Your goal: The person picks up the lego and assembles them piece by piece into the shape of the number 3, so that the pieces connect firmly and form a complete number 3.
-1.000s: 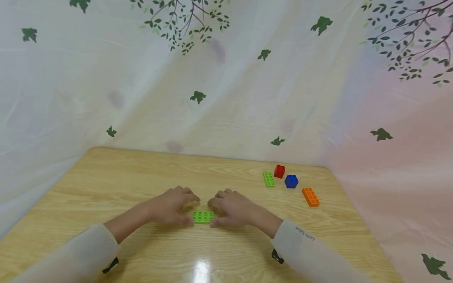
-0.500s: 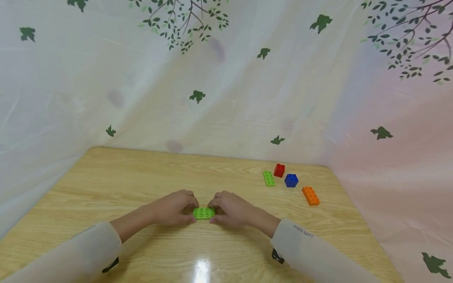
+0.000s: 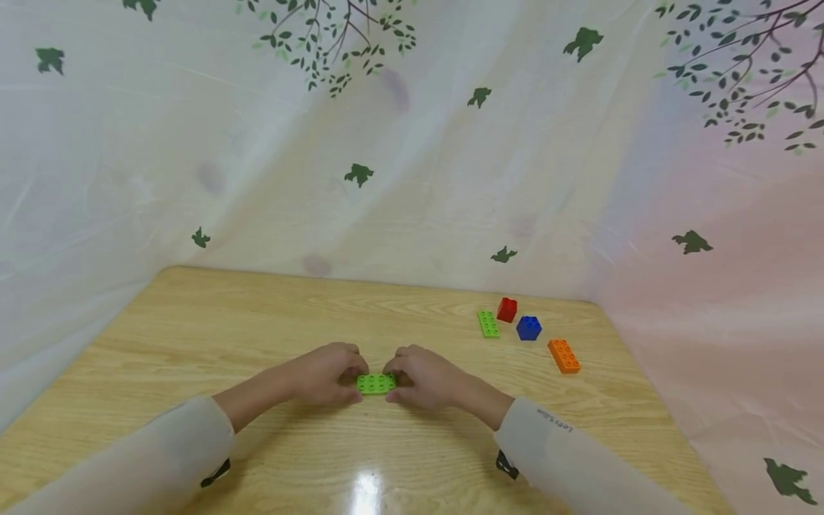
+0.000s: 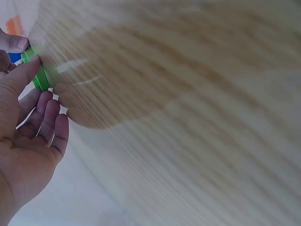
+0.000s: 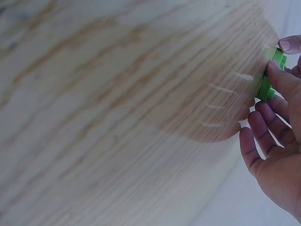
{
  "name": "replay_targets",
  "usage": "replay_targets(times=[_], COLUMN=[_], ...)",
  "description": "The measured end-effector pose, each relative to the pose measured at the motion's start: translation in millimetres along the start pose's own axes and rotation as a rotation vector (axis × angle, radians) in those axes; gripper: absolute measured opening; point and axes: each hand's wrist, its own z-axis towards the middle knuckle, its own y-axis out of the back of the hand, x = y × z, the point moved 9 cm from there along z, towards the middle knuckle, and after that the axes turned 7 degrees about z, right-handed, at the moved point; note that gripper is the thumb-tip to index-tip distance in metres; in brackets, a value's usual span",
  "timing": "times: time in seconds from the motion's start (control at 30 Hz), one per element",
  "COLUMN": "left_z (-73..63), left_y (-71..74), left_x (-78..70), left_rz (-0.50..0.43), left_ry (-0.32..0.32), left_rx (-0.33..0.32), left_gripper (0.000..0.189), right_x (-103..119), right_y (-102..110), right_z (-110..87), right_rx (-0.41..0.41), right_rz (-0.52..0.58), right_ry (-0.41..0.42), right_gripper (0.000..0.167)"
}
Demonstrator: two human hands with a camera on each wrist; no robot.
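A flat light-green toy building brick (image 3: 376,384) with two rows of studs is held between both hands at the middle of the table. My left hand (image 3: 330,375) pinches its left end between thumb and forefinger. At the opposite end, my right hand (image 3: 426,379) grips it the same way. The left wrist view shows the thumb over the side of the green brick (image 4: 42,77), the other fingers loosely bent below. From the right wrist, the green brick (image 5: 266,89) appears partly covered by thumb and fingertips, low over the wood.
Toward the back right of the wooden table (image 3: 257,307) lie another flat green brick (image 3: 488,324), a red brick (image 3: 507,310), a blue brick (image 3: 529,328) and an orange brick (image 3: 563,356). A leaf-patterned cloth (image 3: 412,214) hangs behind the table's far edge.
Both hands have closed from loosely spread fingers to a pinch on the green brick's ends. The brick has shifted slightly right and away from me. The other bricks have stayed put.
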Motion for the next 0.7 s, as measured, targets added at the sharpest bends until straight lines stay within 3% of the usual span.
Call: replay_targets(times=[0.47, 0.7], left_z=[25.7, 40.6], left_y=[-3.4, -5.4], left_x=[1.1, 1.2], left_rz=[0.011, -0.002], left_ry=[-0.016, 0.007], left_rx=[-0.004, 0.021], left_gripper=[0.023, 0.018], right_x=[-19.3, -38.0], right_y=[11.7, 17.4], right_z=[-9.5, -14.7], right_rx=[-0.021, -0.036], right_rz=[0.052, 0.078], right_ry=[-0.066, -0.142], right_gripper=[0.035, 0.033])
